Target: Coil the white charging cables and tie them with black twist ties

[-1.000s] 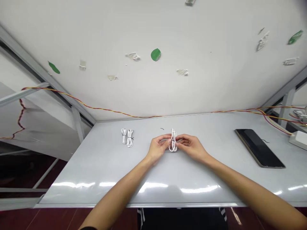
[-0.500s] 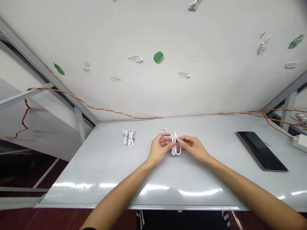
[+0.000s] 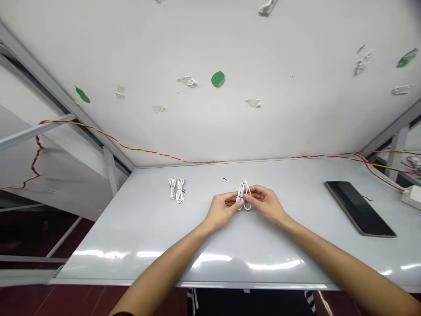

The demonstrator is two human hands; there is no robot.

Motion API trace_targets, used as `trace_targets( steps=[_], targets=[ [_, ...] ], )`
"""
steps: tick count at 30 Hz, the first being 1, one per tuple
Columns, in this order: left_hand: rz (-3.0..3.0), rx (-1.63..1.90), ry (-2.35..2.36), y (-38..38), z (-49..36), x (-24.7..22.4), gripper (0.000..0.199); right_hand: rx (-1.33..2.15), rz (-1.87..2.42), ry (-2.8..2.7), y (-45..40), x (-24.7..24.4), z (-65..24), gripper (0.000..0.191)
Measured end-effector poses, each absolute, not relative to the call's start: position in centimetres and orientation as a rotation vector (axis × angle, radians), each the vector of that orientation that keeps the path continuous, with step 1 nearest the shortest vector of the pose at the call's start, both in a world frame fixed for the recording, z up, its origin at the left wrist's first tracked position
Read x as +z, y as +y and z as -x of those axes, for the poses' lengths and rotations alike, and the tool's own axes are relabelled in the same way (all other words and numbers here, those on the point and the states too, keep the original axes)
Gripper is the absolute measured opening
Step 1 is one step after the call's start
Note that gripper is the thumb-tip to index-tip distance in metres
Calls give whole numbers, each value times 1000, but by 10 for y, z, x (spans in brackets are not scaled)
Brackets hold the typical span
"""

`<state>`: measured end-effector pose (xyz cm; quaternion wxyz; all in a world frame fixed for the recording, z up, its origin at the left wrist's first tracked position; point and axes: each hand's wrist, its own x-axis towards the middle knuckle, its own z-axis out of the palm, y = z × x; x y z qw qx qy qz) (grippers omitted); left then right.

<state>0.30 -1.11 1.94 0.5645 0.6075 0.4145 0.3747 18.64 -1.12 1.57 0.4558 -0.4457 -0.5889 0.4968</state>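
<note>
Between my two hands is a coiled white cable (image 3: pixel 247 188), held just above the grey table. My left hand (image 3: pixel 222 208) pinches its left side, where a thin black twist tie (image 3: pixel 240 196) crosses the coil. My right hand (image 3: pixel 265 202) grips the right side with thumb and fingers. Fingers partly hide the lower coil. Off to the left, two more bundled white cables lie side by side, a narrower one (image 3: pixel 172 188) and a slightly wider one (image 3: pixel 180 191), each bound with a dark tie. A loose black tie (image 3: pixel 224 178) lies behind my hands.
A dark tablet-like slab (image 3: pixel 360 208) rests on the table (image 3: pixel 148 237) at the right, with a thin black strand (image 3: pixel 367 198) beside it. A white box (image 3: pixel 412 196) sits at the far right. Red and yellow twisted wires (image 3: pixel 158 153) run along the white back panel (image 3: pixel 204 123).
The cable coil has turned in my hands, so the black tie across it now shows. My left fingers have closed in more around its left side.
</note>
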Motion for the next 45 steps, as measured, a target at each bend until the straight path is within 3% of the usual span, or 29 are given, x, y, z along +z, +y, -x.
trace_targets(
  steps=[5,8,18,28,36,41,45],
  targets=[
    [-1588,970,1168,-14,-4,21,32,393,1112,-1670,-18,18,-187,22],
    [-1706,992,1205,-15,-4,22,27,224,1018,-1906,-21,17,-187,12],
    [-2068,990,1234,-18,-3,16,24,177,1079,-2099,-21,12,-187,17],
    [-1941,955,1338,-12,-2,13,23,608,1177,-1670,-14,33,-195,9],
    [-1854,1005,1367,-10,0,7,23,-109,2006,-1932,31,25,-269,24],
    [-1853,1000,1364,-9,1,7,23,-149,2096,-2046,33,19,-276,29],
    [-1835,1015,1339,-9,1,9,22,9,1847,-1987,28,22,-259,26]
  ],
)
